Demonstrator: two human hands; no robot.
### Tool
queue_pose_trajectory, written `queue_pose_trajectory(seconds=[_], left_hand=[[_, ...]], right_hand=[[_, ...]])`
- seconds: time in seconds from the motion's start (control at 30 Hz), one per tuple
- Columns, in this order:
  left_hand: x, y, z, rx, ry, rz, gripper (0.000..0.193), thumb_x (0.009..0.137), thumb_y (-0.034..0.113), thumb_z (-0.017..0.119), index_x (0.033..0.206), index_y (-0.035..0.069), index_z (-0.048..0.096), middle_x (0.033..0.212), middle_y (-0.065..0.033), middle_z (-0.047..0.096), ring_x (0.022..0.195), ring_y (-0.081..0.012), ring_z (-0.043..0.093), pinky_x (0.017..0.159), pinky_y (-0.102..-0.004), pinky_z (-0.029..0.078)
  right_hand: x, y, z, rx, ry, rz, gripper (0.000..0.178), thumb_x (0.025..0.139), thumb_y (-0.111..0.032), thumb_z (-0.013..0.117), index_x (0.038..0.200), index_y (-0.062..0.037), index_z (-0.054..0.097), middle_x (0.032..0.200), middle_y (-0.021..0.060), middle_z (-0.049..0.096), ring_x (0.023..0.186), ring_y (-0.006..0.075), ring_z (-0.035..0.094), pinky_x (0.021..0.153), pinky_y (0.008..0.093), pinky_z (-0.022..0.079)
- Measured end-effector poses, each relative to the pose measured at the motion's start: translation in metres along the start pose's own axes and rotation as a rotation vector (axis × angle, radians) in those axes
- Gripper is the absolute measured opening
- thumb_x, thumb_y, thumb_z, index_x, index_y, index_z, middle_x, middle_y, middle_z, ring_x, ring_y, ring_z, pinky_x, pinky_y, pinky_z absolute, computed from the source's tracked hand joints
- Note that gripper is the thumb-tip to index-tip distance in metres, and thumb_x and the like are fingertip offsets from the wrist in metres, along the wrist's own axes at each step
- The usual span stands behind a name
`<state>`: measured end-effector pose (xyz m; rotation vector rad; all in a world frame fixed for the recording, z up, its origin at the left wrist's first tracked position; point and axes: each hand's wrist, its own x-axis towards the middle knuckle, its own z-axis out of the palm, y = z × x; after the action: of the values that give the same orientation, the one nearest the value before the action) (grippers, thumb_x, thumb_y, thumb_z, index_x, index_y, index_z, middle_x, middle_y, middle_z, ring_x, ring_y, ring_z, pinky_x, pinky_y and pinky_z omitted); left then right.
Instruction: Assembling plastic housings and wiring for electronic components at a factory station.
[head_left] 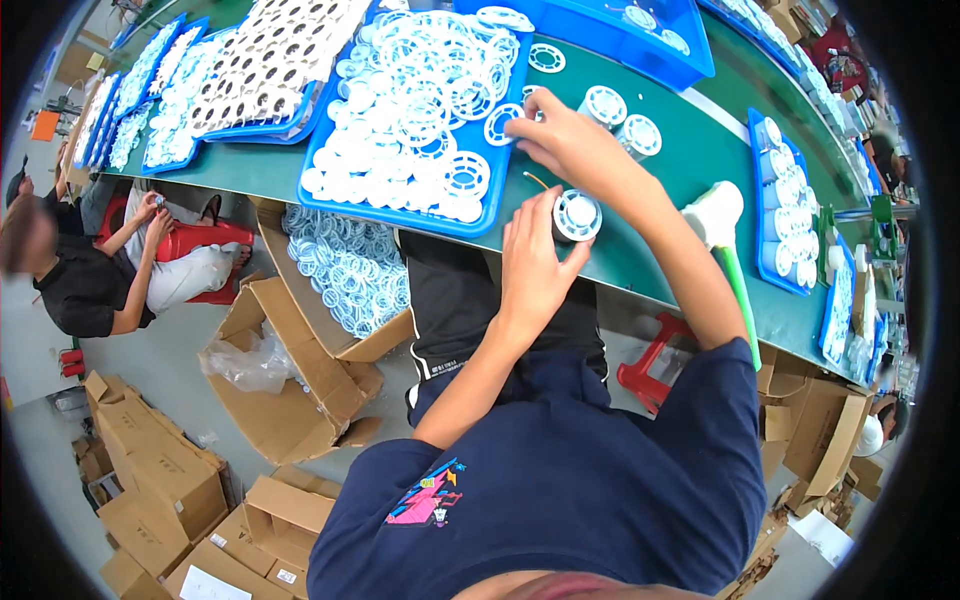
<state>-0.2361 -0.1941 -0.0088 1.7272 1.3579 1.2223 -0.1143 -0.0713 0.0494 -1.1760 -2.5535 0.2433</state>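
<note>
My left hand [535,262] is wrapped round a short dark cylindrical part topped with a white slotted ring cap [577,216], near the table's front edge. A thin brownish wire [536,181] sticks up beside it. Further off, my right hand [572,142] reaches across to the left. Its thumb and fingers pinch the edge of a white slotted ring [498,126] by the rim of the blue tray [490,222]. That tray holds white rings and small round white caps in a heap. Two capped cylinders [604,106] stand just beyond my right hand.
A white-and-green handheld tool [716,215] lies near my right arm. Blue trays of white parts [783,205] stand to the right, and more trays [265,75] stand left. A blue bin [640,45] is at the back. Cardboard boxes [300,340] crowd the floor; a co-worker [95,265] sits at left.
</note>
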Motion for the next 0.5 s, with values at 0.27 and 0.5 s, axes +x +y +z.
queue_pose_trajectory(seconds=[0.27, 0.5], left_hand=[[0.001, -0.001, -0.002, 0.056, 0.008, 0.038, 0.063, 0.082, 0.015, 0.083, 0.137, 0.002, 0.056, 0.127, -0.0163, 0.062, 0.117, -0.0357, 0.061, 0.097, -0.0447, 0.046], [0.001, -0.004, -0.014, 0.02, -0.053, 0.049, 0.063, 0.081, 0.013, 0.083, 0.137, 0.002, 0.056, 0.126, -0.0166, 0.062, 0.117, -0.036, 0.061, 0.1, -0.0448, 0.046]], right_hand=[[-0.068, 0.003, -0.014, 0.261, 0.274, 0.232, 0.019, 0.093, -0.005, 0.071, 0.111, -0.0036, 0.068, 0.107, 0.012, 0.061, 0.09, 0.0305, 0.067, 0.075, 0.0388, 0.055], [-0.056, 0.003, -0.007, 0.331, 0.107, 0.271, 0.039, 0.093, -0.008, 0.07, 0.131, -0.0101, 0.065, 0.118, 0.0118, 0.059, 0.094, 0.0302, 0.068, 0.082, 0.041, 0.055]])
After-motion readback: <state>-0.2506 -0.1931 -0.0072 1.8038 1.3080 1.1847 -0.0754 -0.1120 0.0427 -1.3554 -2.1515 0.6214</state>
